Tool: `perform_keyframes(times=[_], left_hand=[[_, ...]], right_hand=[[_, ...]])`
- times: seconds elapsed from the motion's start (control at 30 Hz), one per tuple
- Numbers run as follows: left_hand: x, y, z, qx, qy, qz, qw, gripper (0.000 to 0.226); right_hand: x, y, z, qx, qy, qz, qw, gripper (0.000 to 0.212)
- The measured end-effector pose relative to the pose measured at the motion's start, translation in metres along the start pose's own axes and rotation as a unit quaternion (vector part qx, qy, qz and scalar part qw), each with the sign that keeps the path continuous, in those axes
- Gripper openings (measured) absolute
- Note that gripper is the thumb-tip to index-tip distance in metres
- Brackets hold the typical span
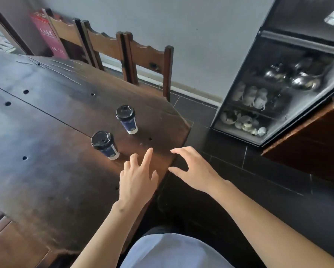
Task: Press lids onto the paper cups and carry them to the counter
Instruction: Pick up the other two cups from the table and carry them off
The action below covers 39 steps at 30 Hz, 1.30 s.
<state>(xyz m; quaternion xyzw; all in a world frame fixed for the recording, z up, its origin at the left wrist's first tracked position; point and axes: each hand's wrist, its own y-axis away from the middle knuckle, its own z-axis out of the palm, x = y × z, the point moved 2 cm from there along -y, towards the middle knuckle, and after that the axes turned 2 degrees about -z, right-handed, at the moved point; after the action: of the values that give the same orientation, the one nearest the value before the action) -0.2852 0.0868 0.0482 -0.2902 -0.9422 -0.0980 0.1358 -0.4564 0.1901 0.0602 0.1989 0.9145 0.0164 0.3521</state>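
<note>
Two dark blue paper cups, the nearer cup (105,145) and the farther cup (127,119), are standing upright and apart near the corner of a worn, dark wooden table (46,117), each wearing a glossy black lid. The left hand (137,180) is hovering just beside the nearer cup, fingers spread and holding nothing. The right hand (196,171) is curving wide and empty past the table's angled edge, over dark floor tiles (259,171).

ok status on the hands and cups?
Left hand open, empty, above table. Right hand open, empty, past table edge. Near cup and far cup both lidded, upright. Nothing between.
</note>
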Motion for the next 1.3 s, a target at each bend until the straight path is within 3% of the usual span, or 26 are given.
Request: perform_keyframes(times=[0.37,0.57,0.73,0.83,1.0,1.17,1.3], left_hand=[[-0.003,-0.122,-0.01,0.028,0.056,-0.057,0.996,0.07],[-0.044,-0.13,-0.013,0.054,0.057,-0.154,0.985,0.069],[-0.08,-0.12,-0.005,0.111,0.126,-0.311,0.935,0.064],[-0.094,-0.123,0.009,0.129,0.188,-0.385,0.894,0.066],[-0.105,-0.143,0.029,0.125,0.289,-0.461,0.83,0.068],[-0.106,-0.155,0.04,0.107,0.292,-0.463,0.83,0.061],[-0.115,-0.162,0.049,0.115,0.304,-0.444,0.835,0.056]], right_hand=[[0.003,-0.161,-0.04,-0.056,0.037,-0.053,0.996,0.053],[-0.016,-0.224,-0.017,-0.128,0.038,-0.119,0.984,0.049],[-0.023,-0.279,0.0,-0.115,-0.007,-0.244,0.963,0.037],[-0.021,-0.325,0.007,-0.124,0.014,-0.271,0.955,0.044],[-0.005,-0.396,0.025,-0.257,0.056,-0.278,0.924,0.06],[0.002,-0.428,0.042,-0.352,0.073,-0.324,0.875,0.059],[0.005,-0.436,0.056,-0.38,0.065,-0.33,0.862,0.066]])
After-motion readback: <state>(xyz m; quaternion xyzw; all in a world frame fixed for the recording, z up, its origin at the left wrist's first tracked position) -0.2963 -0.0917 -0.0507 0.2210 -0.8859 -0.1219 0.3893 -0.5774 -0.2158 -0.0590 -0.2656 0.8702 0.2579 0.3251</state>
